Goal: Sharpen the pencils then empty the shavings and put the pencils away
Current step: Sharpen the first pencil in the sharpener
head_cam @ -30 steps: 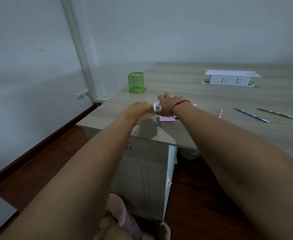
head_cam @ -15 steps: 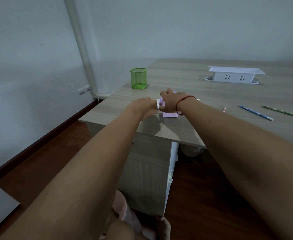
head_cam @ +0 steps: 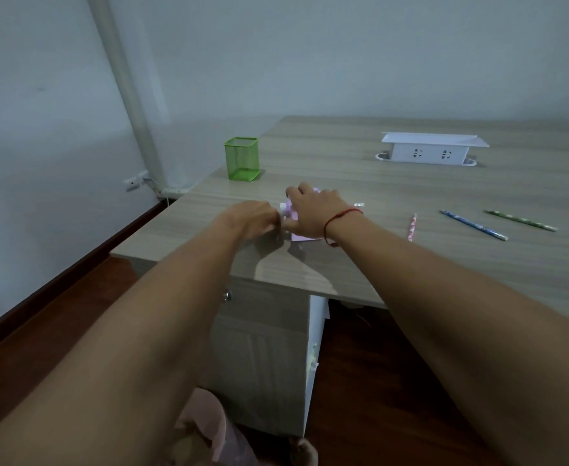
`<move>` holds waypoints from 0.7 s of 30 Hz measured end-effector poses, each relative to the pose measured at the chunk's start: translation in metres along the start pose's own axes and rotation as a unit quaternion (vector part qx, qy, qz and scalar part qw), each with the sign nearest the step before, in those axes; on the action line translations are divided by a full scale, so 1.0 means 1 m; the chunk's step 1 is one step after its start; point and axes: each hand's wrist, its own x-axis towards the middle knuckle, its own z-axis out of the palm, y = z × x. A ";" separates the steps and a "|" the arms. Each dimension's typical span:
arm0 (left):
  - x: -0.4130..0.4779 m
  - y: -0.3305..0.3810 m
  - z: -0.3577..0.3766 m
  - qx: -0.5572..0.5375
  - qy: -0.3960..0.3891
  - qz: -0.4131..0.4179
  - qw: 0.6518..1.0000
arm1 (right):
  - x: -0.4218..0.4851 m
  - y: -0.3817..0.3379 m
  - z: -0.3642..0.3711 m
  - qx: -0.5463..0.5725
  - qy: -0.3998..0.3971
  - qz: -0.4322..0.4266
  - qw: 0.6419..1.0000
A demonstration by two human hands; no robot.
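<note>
A small pink sharpener (head_cam: 301, 235) stands on the wooden desk (head_cam: 377, 196) near its left front corner. My right hand (head_cam: 313, 210) lies over its top and grips it, hiding most of it. My left hand (head_cam: 254, 218) is closed on the white crank (head_cam: 283, 210) at its left side. The end of a pencil (head_cam: 358, 205) sticks out to the right from behind my right hand. Three more pencils lie to the right: a pink one (head_cam: 412, 227), a blue one (head_cam: 473, 225) and a green one (head_cam: 520, 220).
A green mesh pen cup (head_cam: 242, 158) stands at the back left of the desk. A white socket box (head_cam: 431, 149) sits further back on the right. Below the desk is a cabinet (head_cam: 262, 348) on a dark wooden floor; a wall pipe (head_cam: 125, 95) rises at left.
The view has drifted slightly, so the desk sits a little lower in frame. Both hands stay on the sharpener; my left hand shifts slightly at the crank.
</note>
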 end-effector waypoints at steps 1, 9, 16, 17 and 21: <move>0.006 -0.004 -0.003 0.024 0.011 0.002 1.000 | -0.001 0.000 0.001 0.001 0.008 0.005 1.000; 0.019 -0.017 -0.019 0.111 0.158 0.026 0.981 | -0.002 -0.003 -0.001 0.000 0.005 0.037 0.999; 0.000 -0.009 -0.026 0.104 0.229 0.033 0.967 | -0.001 -0.008 -0.011 0.001 -0.035 0.063 0.997; -0.005 -0.007 -0.025 0.097 0.234 0.034 0.967 | -0.002 -0.008 -0.012 0.003 -0.040 0.064 0.997; -0.023 0.005 -0.014 0.041 0.254 0.005 0.966 | -0.002 -0.009 -0.015 0.010 -0.059 0.064 0.996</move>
